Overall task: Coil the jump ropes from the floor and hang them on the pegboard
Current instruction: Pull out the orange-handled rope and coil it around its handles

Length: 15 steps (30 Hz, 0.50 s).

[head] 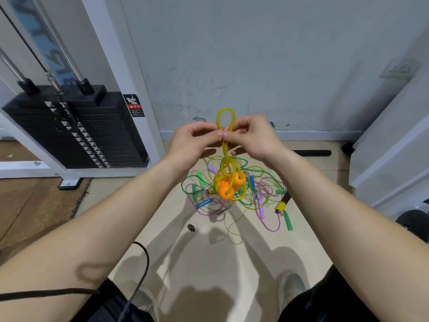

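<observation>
Currently held: the yellow jump rope [224, 148], pinched between my left hand [195, 140] and my right hand [253, 138], up in front of me and above the pile on the floor [209, 252].
Hands: together, thumbs almost touching, both clamped on the same spot of the yellow cord, so neither is free.
Eye: a small loop stands up above my pinch. Below it the cord drops into a hanging bundle of coils.
Handles: the two orange handles [226, 189] sit inside that bundle, caught among the coils. I judge them the heaviest part, weighing the bundle straight down.
Feel of the cord: light, smooth plastic tubing, I would say, and springy. It holds round loops on its own, so it will want to open up, and it may slide through a weak pinch.
Where to grip: the neck just under the eye, where the strands cross. Gripping it by the handles would probably let the coils spill.
Floor tangle [251, 182]: green, pink and purple cords with blue, green and purple handles, thin and limp and threaded through one another. I expect snags if I pull one end.
Pegboard: not in view.
</observation>
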Each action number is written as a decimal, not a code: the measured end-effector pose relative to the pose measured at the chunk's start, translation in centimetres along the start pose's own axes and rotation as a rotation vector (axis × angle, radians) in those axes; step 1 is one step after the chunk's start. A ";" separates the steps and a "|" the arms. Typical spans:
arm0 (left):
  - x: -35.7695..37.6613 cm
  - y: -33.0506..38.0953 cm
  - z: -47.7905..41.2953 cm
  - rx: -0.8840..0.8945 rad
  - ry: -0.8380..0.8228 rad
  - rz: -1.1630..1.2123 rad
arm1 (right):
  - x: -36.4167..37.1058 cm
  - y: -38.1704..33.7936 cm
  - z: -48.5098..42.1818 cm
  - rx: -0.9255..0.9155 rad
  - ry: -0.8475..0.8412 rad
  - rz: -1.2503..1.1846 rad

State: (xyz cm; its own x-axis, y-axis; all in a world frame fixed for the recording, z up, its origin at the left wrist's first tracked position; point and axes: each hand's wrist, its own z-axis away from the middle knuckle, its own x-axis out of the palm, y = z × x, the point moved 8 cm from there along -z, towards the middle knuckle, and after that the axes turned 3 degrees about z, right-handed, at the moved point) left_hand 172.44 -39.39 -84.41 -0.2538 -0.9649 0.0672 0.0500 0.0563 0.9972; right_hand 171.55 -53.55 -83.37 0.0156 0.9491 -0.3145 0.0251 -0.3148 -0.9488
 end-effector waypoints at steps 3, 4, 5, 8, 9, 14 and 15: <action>0.4 0.0 -2.0 -0.072 -0.006 0.049 | -0.7 -0.4 -2.1 -0.020 -0.062 0.042; 0.5 -0.1 -2.8 -0.085 -0.006 0.058 | -0.9 -0.2 -3.0 -0.021 -0.089 0.046; 0.5 -0.3 -3.8 -0.091 -0.003 0.064 | -1.2 0.2 -3.9 -0.019 -0.113 0.038; 0.1 -0.2 -7.5 -0.021 -0.009 -0.010 | -2.2 1.5 -7.3 -0.017 -0.155 -0.015; 0.0 -0.3 -8.9 -0.002 -0.020 -0.053 | -2.6 2.2 -8.6 -0.006 -0.158 -0.035; -1.3 0.6 -15.2 0.032 -0.027 -0.202 | -4.2 3.0 -14.5 0.070 -0.134 -0.092; -1.6 1.7 -16.1 0.030 -0.024 -0.211 | -4.8 2.3 -15.3 0.090 -0.113 -0.111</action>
State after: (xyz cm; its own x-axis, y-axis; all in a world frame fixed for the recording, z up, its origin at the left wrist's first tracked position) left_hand 188.44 -41.90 -83.39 -0.2784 -0.9498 -0.1425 -0.0349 -0.1383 0.9898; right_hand 186.84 -58.97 -83.64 -0.0945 0.9744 -0.2039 -0.0691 -0.2107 -0.9751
